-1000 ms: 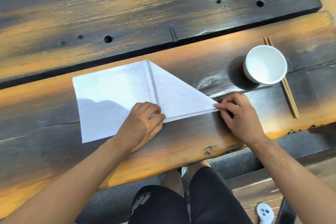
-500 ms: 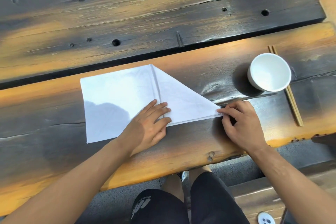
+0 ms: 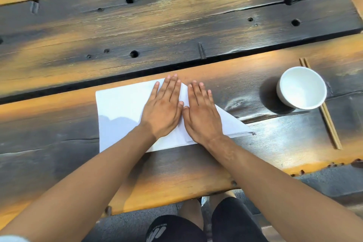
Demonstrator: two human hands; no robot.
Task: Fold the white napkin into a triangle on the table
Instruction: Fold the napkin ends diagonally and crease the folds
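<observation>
Both flat hands, left hand (image 3: 164,111) and right hand (image 3: 200,113), are pressing the thin, limp white cloth napkin (image 3: 119,108); its unfolded left corner is likely offering the best hold.

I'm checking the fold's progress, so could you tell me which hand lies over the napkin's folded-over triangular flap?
The right hand does: it presses flat on the napkin's slanting flap, while the left hand lies on the unfolded side.

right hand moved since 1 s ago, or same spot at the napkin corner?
Yes. The right hand left the napkin's right tip and went left, away from the white cup, now lying flat beside the left hand.
</observation>
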